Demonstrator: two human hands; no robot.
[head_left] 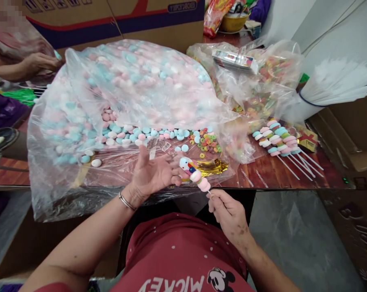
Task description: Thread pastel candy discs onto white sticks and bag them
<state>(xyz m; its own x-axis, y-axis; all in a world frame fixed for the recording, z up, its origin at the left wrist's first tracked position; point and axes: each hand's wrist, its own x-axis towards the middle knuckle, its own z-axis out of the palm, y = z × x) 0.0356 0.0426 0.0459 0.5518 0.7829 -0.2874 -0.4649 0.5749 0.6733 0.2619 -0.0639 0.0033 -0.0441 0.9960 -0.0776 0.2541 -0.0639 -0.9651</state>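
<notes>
My right hand point(227, 211) pinches the white stick of a candy skewer point(204, 184), which slants up to the left with pink pieces and a printed, colourful wrapper piece near its tip. Beside that tip, my left hand point(154, 172) is turned palm up with its fingers spread. Just beyond my hands lie loose blue, white and pink candies point(147, 134), fruit-coloured rings point(209, 142) and a bundle of gold ties point(212, 166). Finished-looking candy skewers point(276, 138) are piled on the right of the table.
A big clear bag of candies point(134, 85) covers the left and middle. Behind it stands a cardboard box point(159, 28). White sticks point(342, 81) fill a container at the right, near a bag of rings point(271, 77). Another person's hand point(43, 63) shows at upper left.
</notes>
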